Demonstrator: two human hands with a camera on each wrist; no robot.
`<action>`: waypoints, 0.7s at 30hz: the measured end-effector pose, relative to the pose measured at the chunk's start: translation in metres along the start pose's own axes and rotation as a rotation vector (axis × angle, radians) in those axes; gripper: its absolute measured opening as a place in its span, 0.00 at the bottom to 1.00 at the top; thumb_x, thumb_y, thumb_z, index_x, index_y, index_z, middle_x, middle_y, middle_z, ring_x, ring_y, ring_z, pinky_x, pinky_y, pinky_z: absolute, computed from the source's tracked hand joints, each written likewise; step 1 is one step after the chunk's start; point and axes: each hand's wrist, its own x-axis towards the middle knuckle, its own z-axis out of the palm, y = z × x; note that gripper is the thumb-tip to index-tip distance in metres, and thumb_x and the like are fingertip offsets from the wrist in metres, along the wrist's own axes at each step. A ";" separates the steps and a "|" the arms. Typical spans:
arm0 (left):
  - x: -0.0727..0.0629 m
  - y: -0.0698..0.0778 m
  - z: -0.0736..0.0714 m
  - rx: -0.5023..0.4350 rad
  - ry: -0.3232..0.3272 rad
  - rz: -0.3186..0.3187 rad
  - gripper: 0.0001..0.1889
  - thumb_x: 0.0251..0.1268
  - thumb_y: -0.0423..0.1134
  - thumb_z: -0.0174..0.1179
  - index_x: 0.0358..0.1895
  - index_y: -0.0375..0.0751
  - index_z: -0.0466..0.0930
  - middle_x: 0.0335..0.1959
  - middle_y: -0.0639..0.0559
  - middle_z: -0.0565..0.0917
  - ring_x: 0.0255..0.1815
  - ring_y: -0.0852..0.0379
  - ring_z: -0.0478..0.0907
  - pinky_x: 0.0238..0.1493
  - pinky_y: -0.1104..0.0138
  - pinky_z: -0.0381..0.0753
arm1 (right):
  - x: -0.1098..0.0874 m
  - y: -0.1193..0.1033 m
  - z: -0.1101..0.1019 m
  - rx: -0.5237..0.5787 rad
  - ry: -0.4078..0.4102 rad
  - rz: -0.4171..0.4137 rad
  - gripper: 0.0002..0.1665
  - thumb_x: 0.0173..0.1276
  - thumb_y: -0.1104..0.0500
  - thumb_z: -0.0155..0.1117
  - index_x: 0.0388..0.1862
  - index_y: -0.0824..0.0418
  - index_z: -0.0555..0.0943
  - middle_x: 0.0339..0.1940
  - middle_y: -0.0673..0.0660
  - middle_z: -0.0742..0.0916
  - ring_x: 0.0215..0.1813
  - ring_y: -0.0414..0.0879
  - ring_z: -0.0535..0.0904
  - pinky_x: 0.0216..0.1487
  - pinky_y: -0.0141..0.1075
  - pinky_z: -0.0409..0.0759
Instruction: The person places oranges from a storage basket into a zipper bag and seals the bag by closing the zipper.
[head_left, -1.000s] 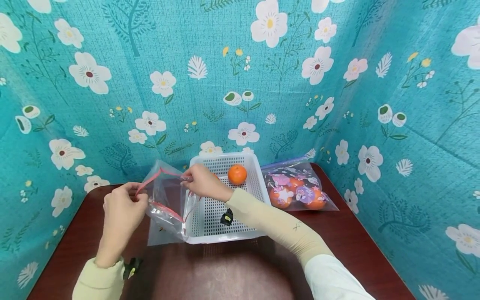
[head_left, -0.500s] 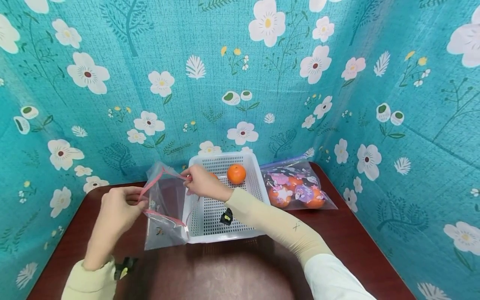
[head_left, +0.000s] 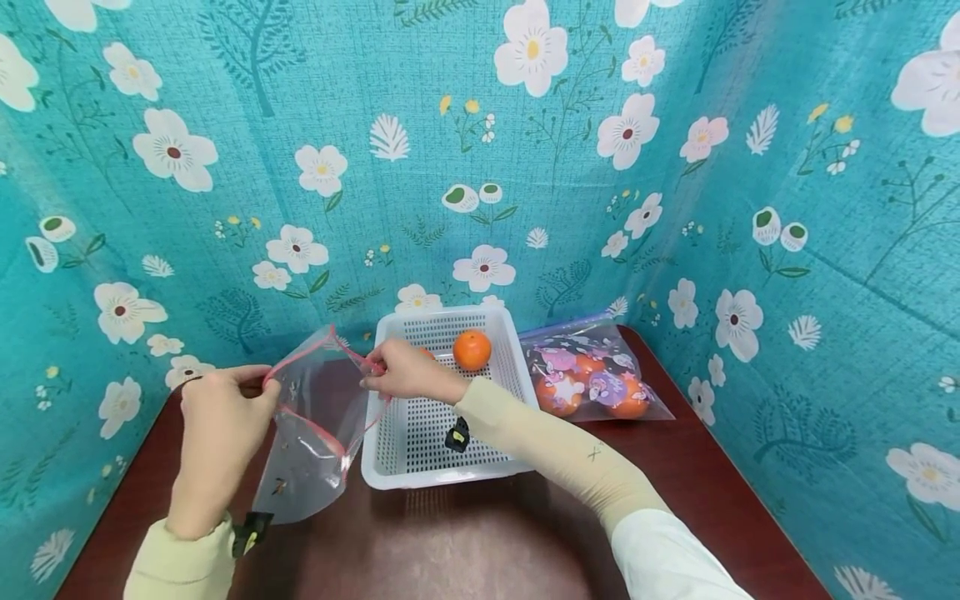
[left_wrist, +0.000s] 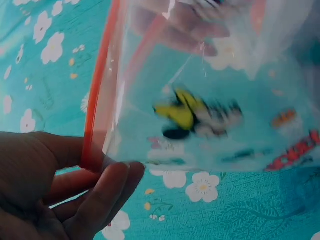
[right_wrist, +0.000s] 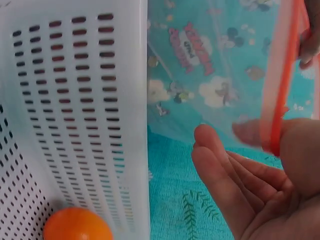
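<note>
Between my two hands hangs a clear zip bag [head_left: 307, 467] with a red zip edge, its mouth spread wide and its body hanging down to the left of the basket. My left hand [head_left: 221, 433] pinches the left side of the mouth; in the left wrist view the red zip strip [left_wrist: 100, 95] runs into its grip. The opposite side is pinched by my right hand [head_left: 408, 371], over the basket's left rim. Cartoon prints [left_wrist: 185, 115] show on the plastic, and no fruit is inside it. In the right wrist view, the right fingertips [right_wrist: 207, 155] lie close to the bag's lower edge.
A white perforated basket [head_left: 442, 481] stands at the table's back middle, holding an orange [head_left: 472, 350] and another partly hidden behind my right hand. To its right lies a printed zip bag [head_left: 611, 367] with several oranges. A floral curtain [head_left: 420, 200] borders the table [head_left: 450, 542].
My left hand has shifted a little to the left. The bag's lower part has swung left and nearer, off the basket's side, while my right hand has barely moved.
</note>
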 end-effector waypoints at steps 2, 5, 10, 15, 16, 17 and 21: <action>0.000 0.001 0.004 0.017 -0.011 0.018 0.10 0.56 0.26 0.69 0.41 0.21 0.87 0.27 0.29 0.86 0.23 0.39 0.82 0.25 0.53 0.84 | -0.002 -0.003 0.001 -0.014 -0.012 -0.020 0.16 0.72 0.53 0.68 0.25 0.56 0.77 0.14 0.47 0.75 0.19 0.37 0.78 0.21 0.26 0.69; 0.001 0.000 0.008 0.025 -0.037 0.033 0.10 0.55 0.25 0.70 0.40 0.20 0.86 0.27 0.28 0.86 0.23 0.37 0.81 0.28 0.44 0.84 | -0.002 -0.006 0.003 -0.011 -0.015 -0.049 0.15 0.70 0.51 0.70 0.26 0.56 0.80 0.17 0.46 0.80 0.19 0.37 0.75 0.23 0.26 0.72; 0.003 -0.002 0.012 0.031 -0.072 0.033 0.11 0.56 0.24 0.69 0.41 0.18 0.85 0.30 0.25 0.85 0.25 0.34 0.82 0.30 0.41 0.84 | 0.002 -0.005 0.005 0.053 -0.028 -0.048 0.07 0.70 0.60 0.70 0.40 0.64 0.86 0.28 0.53 0.88 0.23 0.40 0.82 0.28 0.28 0.81; 0.004 -0.006 0.012 0.068 -0.063 0.013 0.11 0.56 0.23 0.69 0.41 0.16 0.85 0.35 0.21 0.85 0.34 0.25 0.82 0.36 0.38 0.83 | 0.008 0.006 0.005 0.020 -0.048 -0.017 0.11 0.68 0.65 0.69 0.48 0.66 0.86 0.33 0.57 0.91 0.25 0.43 0.86 0.29 0.28 0.82; 0.004 -0.007 0.012 0.076 -0.064 0.011 0.11 0.56 0.23 0.69 0.41 0.16 0.84 0.35 0.21 0.84 0.35 0.25 0.81 0.36 0.38 0.83 | 0.008 0.008 0.005 -0.001 -0.051 -0.023 0.11 0.68 0.63 0.70 0.48 0.66 0.87 0.32 0.56 0.91 0.25 0.41 0.85 0.29 0.28 0.81; 0.004 -0.007 0.011 0.080 -0.066 0.010 0.11 0.56 0.22 0.69 0.41 0.16 0.84 0.36 0.21 0.84 0.36 0.24 0.81 0.38 0.37 0.82 | 0.009 0.009 0.005 -0.004 -0.054 -0.031 0.12 0.67 0.62 0.72 0.47 0.65 0.87 0.31 0.54 0.91 0.25 0.41 0.85 0.29 0.28 0.81; 0.005 -0.008 0.012 0.090 -0.077 0.015 0.09 0.57 0.21 0.67 0.39 0.15 0.84 0.34 0.21 0.84 0.35 0.24 0.81 0.40 0.35 0.81 | 0.009 0.008 0.003 0.033 -0.079 -0.089 0.12 0.66 0.55 0.75 0.43 0.61 0.88 0.28 0.47 0.90 0.28 0.39 0.86 0.31 0.28 0.82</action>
